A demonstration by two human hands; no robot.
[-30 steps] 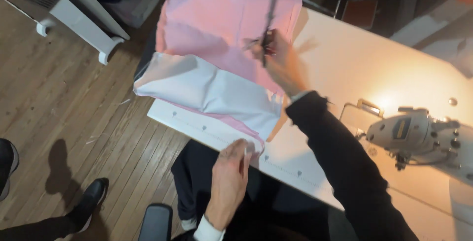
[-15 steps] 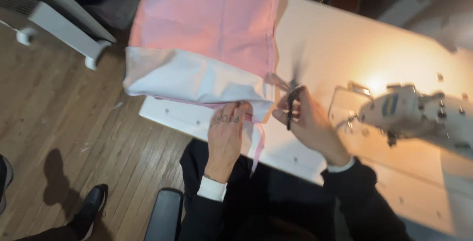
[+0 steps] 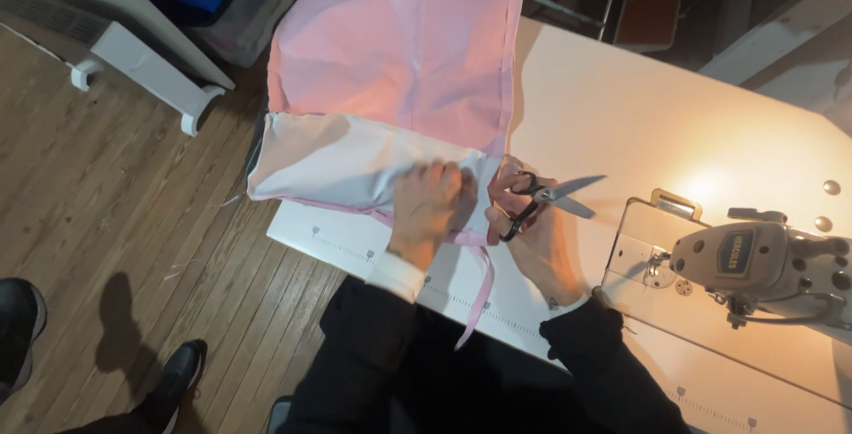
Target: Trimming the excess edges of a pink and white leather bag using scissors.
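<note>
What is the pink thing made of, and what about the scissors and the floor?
The pink sheet looks like thin woven cloth with a matte finish: it drapes over the table edge and creases softly. The scissors in the right hand seem to be metal, since the blades are grey and shiny, with dark handles, perhaps plastic or painted. The floor looks like brown wooden planks with visible seams.

A single label appears: a small rectangular badge (image 3: pixel 736 251) on the side of the grey sewing machine head (image 3: pixel 763 265), at the right of the white table (image 3: pixel 674 123). The badge is dark blue with a pale gold border and gold lettering, set slightly tilted with the machine body. No packages, signs or screens are visible elsewhere in the view.
</note>
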